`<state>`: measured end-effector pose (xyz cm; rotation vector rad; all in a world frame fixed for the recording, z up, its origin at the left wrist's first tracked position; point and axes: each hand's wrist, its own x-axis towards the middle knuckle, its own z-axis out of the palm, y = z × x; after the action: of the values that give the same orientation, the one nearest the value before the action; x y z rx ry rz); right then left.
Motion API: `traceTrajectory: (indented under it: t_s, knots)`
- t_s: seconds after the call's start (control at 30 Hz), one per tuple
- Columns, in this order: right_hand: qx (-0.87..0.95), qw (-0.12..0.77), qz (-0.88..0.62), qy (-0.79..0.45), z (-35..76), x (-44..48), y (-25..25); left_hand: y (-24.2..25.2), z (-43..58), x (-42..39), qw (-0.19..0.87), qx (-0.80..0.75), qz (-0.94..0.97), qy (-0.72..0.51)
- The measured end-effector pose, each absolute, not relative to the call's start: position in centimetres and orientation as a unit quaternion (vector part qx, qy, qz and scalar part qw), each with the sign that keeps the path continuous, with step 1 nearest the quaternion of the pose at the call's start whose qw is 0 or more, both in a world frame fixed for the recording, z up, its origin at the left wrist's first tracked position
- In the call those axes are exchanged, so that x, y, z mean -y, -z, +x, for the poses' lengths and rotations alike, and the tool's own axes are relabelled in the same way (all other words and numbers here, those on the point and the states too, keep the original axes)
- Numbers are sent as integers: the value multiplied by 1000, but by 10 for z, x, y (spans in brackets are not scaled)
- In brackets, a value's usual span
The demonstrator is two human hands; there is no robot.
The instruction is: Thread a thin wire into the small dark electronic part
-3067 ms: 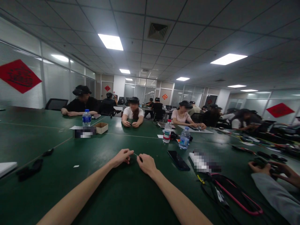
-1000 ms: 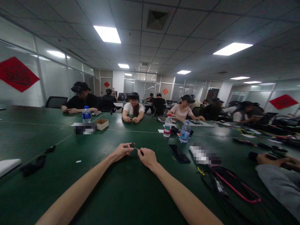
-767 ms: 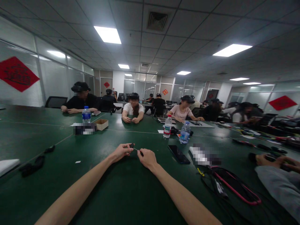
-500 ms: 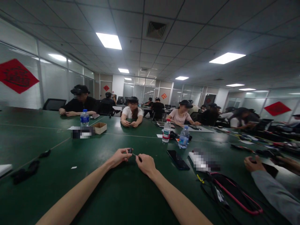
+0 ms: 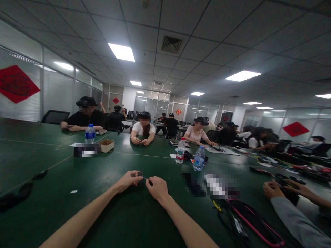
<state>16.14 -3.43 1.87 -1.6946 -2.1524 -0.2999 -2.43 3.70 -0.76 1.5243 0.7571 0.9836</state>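
My left hand (image 5: 128,182) pinches a small black piece (image 5: 140,174) between thumb and fingers; its kind is too small to make out. Close to its right, my right hand (image 5: 158,187) is closed on what looks like a small screwdriver. Its thin metal shaft (image 5: 144,178) spans the narrow gap between my hands and points at the black piece. My right fingers hide most of the handle. Whether the tip touches the piece, I cannot tell. Both hands are low over the green table (image 5: 103,179).
To the right lie a pink-edged black pouch (image 5: 254,218) and cables. Two water bottles (image 5: 199,159) stand ahead, with a small open box (image 5: 106,146) further left. A white scrap (image 5: 73,191) lies left. A co-worker's grey sleeve (image 5: 292,217) reaches in at the right.
The view has tilted up a little, so the table and hands sit lower in it. My hands keep their hold; the dark handle seen in my right hand before is now mostly covered.
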Motion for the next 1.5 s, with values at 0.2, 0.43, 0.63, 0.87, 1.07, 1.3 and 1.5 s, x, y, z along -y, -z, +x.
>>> traceTrajectory:
  t_s: [0.2,0.43,0.63,0.87,1.07,1.3,1.5]
  knots:
    - [765,205,-599,119,161,34,-18,7,-24,-37,575,-307,626,-428]
    - [763,226,-594,116,161,36,-20,8,-25,-41,645,-297,559,-429]
    - [775,215,-587,93,159,38,-22,1,-27,-37,684,-269,525,-429]
    - [783,212,-576,95,159,38,-22,3,-27,-41,706,-267,497,-427]
    - [786,215,-569,108,159,36,-20,-2,-28,-37,711,-265,497,-421]
    - [792,217,-559,114,159,37,-20,-4,-28,-34,709,-270,499,-419]
    - [793,226,-555,109,158,37,-20,-4,-29,-33,704,-274,507,-415]
